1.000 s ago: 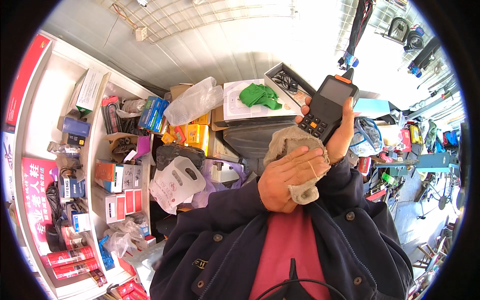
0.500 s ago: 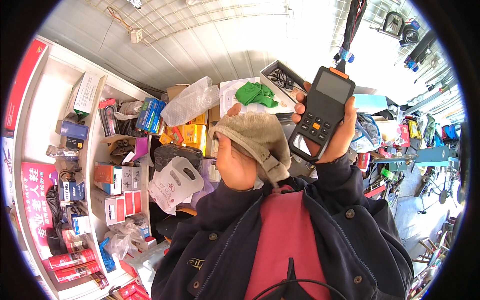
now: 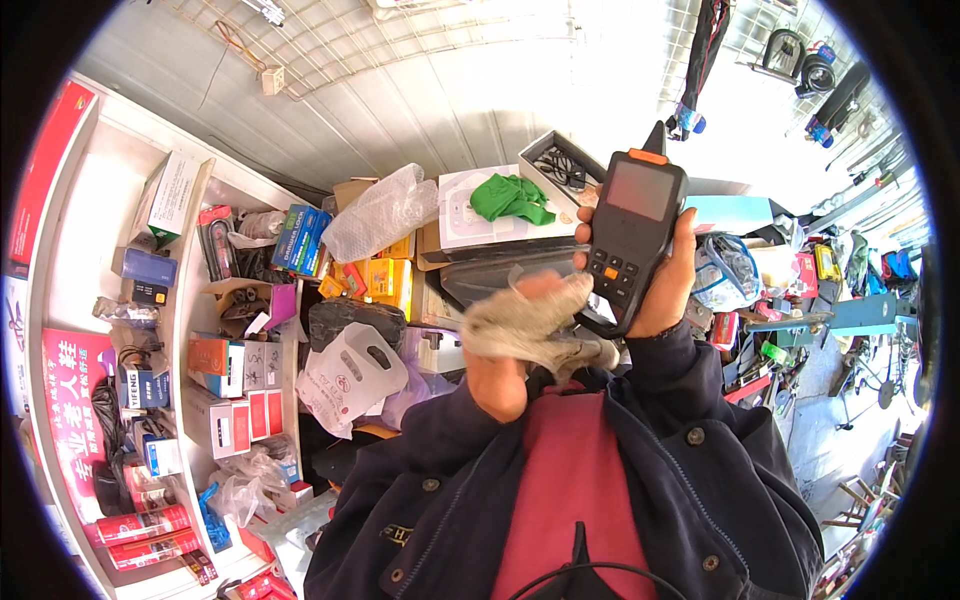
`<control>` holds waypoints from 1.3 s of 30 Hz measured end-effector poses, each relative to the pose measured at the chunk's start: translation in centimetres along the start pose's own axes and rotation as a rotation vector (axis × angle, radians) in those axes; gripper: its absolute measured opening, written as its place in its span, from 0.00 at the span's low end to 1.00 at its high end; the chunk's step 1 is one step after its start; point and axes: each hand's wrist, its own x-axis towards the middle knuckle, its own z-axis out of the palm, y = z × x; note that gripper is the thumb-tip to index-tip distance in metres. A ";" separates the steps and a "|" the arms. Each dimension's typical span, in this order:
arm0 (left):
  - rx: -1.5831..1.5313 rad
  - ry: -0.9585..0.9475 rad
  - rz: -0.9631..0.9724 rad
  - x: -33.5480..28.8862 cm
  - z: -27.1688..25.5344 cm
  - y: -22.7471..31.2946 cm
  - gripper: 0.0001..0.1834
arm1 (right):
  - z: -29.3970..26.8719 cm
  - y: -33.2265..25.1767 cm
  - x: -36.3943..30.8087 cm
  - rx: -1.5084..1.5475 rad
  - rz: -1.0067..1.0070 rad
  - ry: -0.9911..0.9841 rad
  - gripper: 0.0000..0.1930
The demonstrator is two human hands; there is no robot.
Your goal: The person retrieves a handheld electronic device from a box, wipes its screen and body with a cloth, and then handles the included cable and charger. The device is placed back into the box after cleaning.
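The right hand (image 3: 668, 285) is closed around a black handset (image 3: 632, 235), held upright, screen toward the face. The left hand (image 3: 500, 375), gripping a grey rag (image 3: 525, 325), sits just left of its lower end.

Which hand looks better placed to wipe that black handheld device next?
The left hand, probably: it holds the grey cloth right beside the black handheld device. The right hand is wrapped around the device, holding it upright, so it isn't free.
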 end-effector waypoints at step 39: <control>0.110 0.128 0.082 4.5 -0.3 -1.0 0.41 | 2.7 4.7 -1.6 -0.126 0.103 0.110 0.23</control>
